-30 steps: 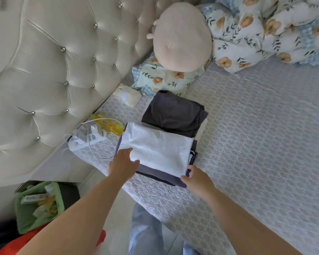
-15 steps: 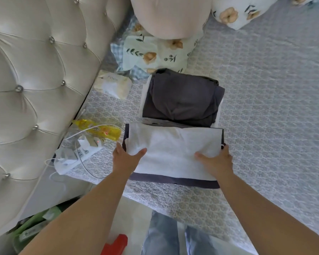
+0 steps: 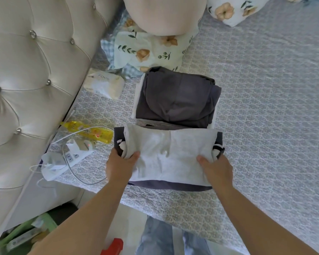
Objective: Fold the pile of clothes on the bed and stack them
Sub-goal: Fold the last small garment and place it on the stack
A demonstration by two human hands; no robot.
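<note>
**Both hands gripping the folded white garment**

Soft white knit garment [image 3: 170, 157], a folded rectangle, is lying atop a dark navy folded piece [image 3: 166, 186] near the quilted bed's [image 3: 265, 107] edge. Left hand [image 3: 120, 167] and right hand [image 3: 216, 171] are each pinching one end, thumbs on top. One second stack, charcoal fabric [image 3: 179, 100], is sitting just behind.

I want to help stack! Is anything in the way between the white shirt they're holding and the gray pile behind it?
Nothing visible. Both hands grip the white garment, and the dark gray stack sits right behind it, its top bare.
</note>
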